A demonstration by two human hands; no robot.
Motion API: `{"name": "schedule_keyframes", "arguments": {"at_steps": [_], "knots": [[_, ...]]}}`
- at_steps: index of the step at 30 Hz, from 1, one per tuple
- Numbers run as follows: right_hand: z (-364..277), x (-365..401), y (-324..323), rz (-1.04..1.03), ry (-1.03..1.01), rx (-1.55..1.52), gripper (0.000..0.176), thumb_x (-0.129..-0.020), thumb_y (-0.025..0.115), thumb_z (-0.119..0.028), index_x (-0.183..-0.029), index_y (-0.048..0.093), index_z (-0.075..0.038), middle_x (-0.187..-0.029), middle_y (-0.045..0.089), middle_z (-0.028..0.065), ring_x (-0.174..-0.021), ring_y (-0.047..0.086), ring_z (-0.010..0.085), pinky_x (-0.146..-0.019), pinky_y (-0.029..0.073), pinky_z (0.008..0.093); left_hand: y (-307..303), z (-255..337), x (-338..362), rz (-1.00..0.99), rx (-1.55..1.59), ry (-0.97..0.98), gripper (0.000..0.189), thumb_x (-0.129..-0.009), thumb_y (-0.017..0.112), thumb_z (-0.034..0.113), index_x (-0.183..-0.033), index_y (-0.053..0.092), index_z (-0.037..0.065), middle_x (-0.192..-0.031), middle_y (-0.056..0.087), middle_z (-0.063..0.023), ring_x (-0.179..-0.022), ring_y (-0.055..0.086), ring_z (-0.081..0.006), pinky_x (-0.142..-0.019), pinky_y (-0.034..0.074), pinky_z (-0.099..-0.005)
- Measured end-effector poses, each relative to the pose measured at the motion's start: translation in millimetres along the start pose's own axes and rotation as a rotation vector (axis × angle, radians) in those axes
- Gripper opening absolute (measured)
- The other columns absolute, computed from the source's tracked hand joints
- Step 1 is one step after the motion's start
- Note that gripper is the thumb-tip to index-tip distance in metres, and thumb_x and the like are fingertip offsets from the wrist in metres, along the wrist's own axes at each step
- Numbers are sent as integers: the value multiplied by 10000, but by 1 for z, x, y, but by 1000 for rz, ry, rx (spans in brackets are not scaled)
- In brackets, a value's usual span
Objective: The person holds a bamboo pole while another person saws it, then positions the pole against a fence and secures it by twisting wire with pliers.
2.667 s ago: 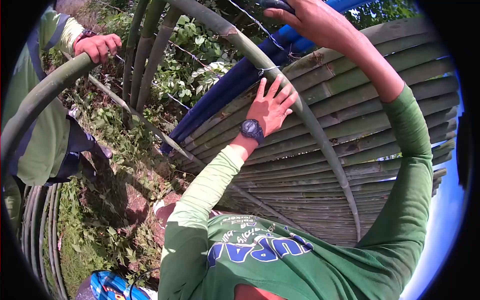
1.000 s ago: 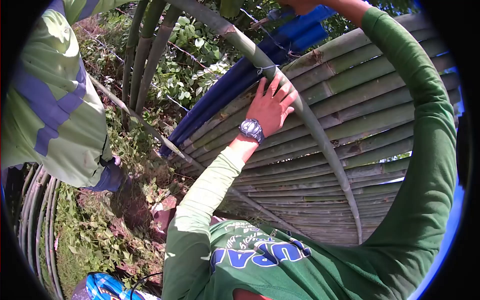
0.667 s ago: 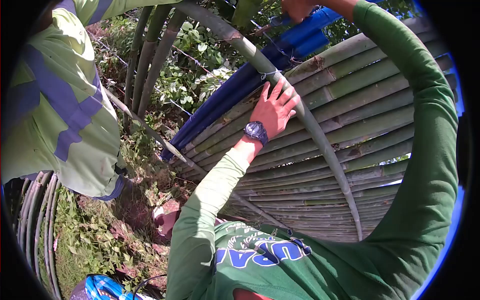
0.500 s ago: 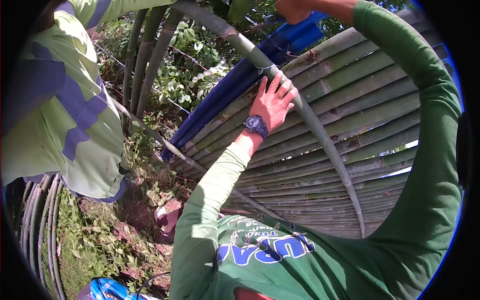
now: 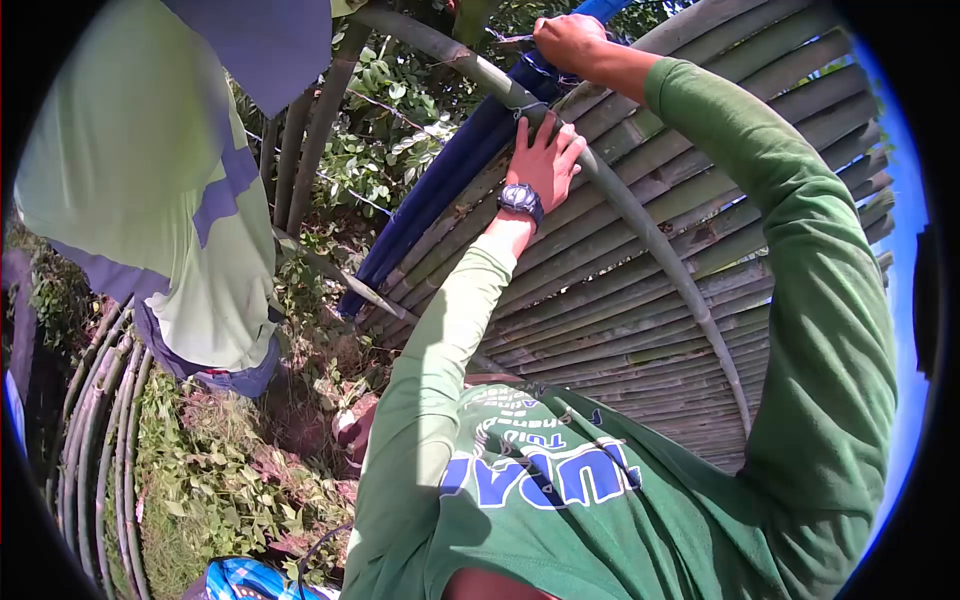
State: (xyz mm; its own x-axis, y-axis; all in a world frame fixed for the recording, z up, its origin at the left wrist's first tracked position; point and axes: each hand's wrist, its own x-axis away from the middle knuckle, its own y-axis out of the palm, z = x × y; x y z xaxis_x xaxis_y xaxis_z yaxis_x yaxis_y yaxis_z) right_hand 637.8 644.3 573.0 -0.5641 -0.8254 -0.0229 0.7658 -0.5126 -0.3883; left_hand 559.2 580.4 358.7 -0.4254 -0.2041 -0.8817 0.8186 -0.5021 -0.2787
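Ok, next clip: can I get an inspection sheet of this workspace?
Surface: bamboo wall of stacked poles; no table.
Job's things: curved bamboo pole across the wall; blue pipes beside it.
Clutter: blue patterned item on the ground, unclear.
Grips: left hand open, flat against pole and wall; right hand fisted by the pipes' top, contents hidden.
Cables: thin wire tied round the curved pole.
Surroundings: another person in a light green shirt; weeds; bent poles.

Green long-sleeved shirt (image 5: 800,330), blue chest lettering (image 5: 545,478), dark watch (image 5: 520,200) on left wrist
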Motion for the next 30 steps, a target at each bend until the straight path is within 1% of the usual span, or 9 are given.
{"name": "schedule_keyframes", "arguments": {"at_steps": [4, 7, 8, 11, 13, 17, 19, 25, 30], "knots": [[15, -10, -22, -96, 26, 38, 175, -828, 624, -136, -890, 755, -39, -870, 727, 178, -773, 722, 354, -637, 550, 654, -11, 2, -5, -33, 40, -20, 405, -909, 601, 309, -1289, 553, 178, -1409, 452, -66, -1387, 327, -332, -1119, 215, -630], [31, -6, -33, 103, 69, 123, 168, -820, 635, -141, -899, 757, -57, -847, 731, 160, -755, 719, 372, -678, 551, 657, -15, 1, -6, -77, 13, -17, 417, -906, 604, 317, -1298, 551, 182, -1408, 452, -64, -1395, 319, -323, -1118, 214, -632], [37, -4, -48, -75, 241, 154, 179, -819, 642, -146, -921, 758, -55, -863, 736, 147, -783, 717, 383, -703, 538, 675, -16, 3, -7, -89, 1, -28, 425, -907, 605, 319, -1304, 548, 180, -1411, 453, -63, -1399, 315, -317, -1121, 211, -630], [109, 4, -14, 148, 187, -36, 126, -803, 616, -106, -761, 709, -32, -761, 706, 173, -753, 718, 349, -626, 578, 514, -15, 10, -4, -126, -12, -41, 447, -903, 612, 320, -1318, 538, 171, -1421, 451, -59, -1407, 306, -305, -1127, 207, -622], [119, 48, -24, 172, 209, 3, 83, -798, 598, -80, -791, 670, -39, -851, 704, 167, -794, 708, 324, -643, 576, 452, -19, 11, -6, -121, -1, -58, 461, -894, 625, 307, -1323, 529, 167, -1419, 448, -61, -1405, 307, -314, -1122, 220, -621], [97, 174, -10, 511, 370, -408, 374, -812, 546, 14, -1149, 643, -116, -1057, 686, 134, -933, 677, 303, -787, 561, 393, -17, 12, -6, -148, -42, -35, 489, -877, 655, 311, -1322, 507, 172, -1425, 410, -78, -1410, 278, -337, -1104, 255, -630], [82, 234, 2, 695, 469, -674, 427, -842, 577, 6, -1241, 636, -133, -1140, 694, 92, -992, 686, 197, -831, 536, 324, -16, 16, -2, -156, -50, -39, 508, -871, 665, 318, -1330, 499, 175, -1433, 394, -77, -1416, 265, -338, -1104, 254, -632], [28, 400, 100, 687, 922, -1696, 329, -1040, 446, -156, -1315, 556, -11, -1108, 676, 106, -930, 653, 158, -811, 521, 287, -12, 20, -6, -172, -77, -71, 571, -843, 701, 298, -1351, 474, 169, -1428, 372, -102, -1442, 207, -360, -1130, 226, -621], [3, 485, 207, 884, 1137, -1731, 329, -1023, 484, -153, -1269, 546, 56, -1075, 668, 190, -1036, 652, 282, -978, 500, 388, -6, 25, -6, -104, -120, -53, 610, -787, 742, 187, -1322, 449, 148, -1400, 387, -121, -1414, 247, -393, -1113, 273, -588]]}}
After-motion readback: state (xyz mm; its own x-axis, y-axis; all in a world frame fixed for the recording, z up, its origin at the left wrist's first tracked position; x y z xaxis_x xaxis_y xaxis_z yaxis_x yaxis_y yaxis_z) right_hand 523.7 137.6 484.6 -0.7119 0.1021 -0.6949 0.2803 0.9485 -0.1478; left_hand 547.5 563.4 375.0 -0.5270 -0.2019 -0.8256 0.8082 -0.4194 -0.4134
